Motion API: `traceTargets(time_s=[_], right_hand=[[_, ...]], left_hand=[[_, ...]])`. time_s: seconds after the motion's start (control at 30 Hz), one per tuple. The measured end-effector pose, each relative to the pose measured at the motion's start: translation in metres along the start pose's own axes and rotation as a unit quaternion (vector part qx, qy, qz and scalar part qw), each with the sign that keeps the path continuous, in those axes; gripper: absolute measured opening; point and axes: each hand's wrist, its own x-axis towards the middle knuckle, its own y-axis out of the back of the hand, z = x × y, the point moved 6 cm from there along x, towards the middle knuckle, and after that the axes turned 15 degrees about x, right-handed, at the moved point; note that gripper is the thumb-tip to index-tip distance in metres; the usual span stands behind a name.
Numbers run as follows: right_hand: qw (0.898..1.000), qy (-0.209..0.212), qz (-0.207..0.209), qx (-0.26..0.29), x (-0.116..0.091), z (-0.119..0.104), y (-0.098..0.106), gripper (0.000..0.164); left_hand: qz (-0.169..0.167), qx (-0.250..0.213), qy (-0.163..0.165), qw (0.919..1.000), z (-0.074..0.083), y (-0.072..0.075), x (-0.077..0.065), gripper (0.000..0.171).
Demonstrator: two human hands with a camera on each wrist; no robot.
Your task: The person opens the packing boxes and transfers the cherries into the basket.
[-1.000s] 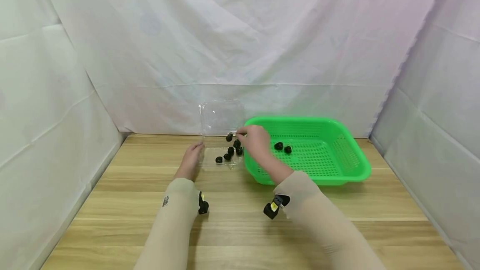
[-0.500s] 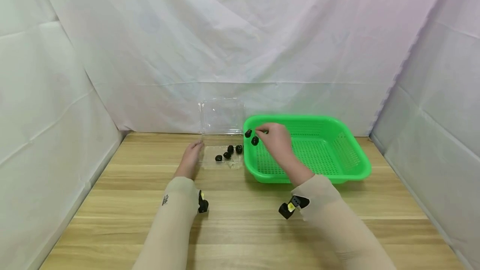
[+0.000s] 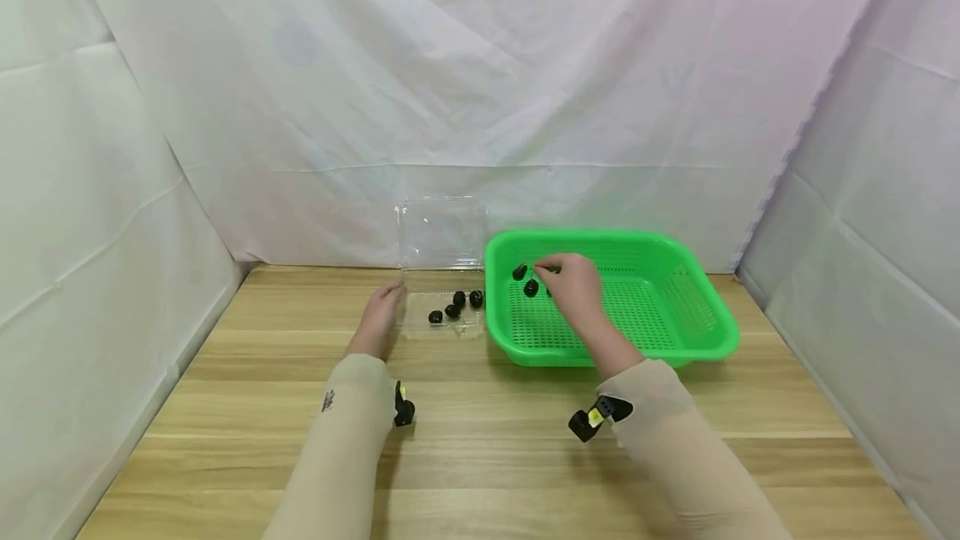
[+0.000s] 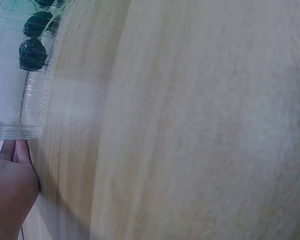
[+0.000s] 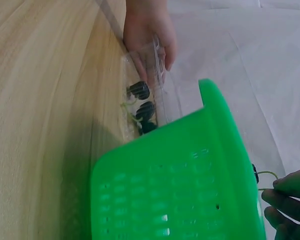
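Green-stemmed fruit [image 3: 531, 288] hangs pinched in the right hand [image 3: 576, 286], over the basket [image 3: 600, 237]. Left hand [image 3: 380, 311] grips box [image 3: 442, 261]; left wrist view crops both.

Left of the green rectangular plastic basket [image 3: 637, 315] stands a clear plastic box [image 3: 442, 240]. Round black fruits [image 3: 459, 298] lie inside it.

The left hand [image 4: 12, 192] is at the left end of a clear plastic box [image 4: 12, 132], its fingers [image 4: 22, 150] touching the rim there. Toward the box's right end, two dark, wrinkled fruits [image 4: 32, 54] sit side by side, with part of another just farther right; thin green stems [image 4: 50, 22] lie against them. A wooden table [image 4: 190, 120] stretches out on the near side of the box, a soft shadow [image 4: 67, 215] falling across it beside the hand.
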Motion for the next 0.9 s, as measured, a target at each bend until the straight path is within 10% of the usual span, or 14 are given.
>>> traceTargets(time_s=[0.9], right_hand=[[0.982, -0.121, -0.099, -0.106, 0.004, 0.056, -0.002, 0.019]], left_hand=[[0.004, 0.004, 0.007, 1.0000, 0.000, -0.002, -0.001, 0.053]])
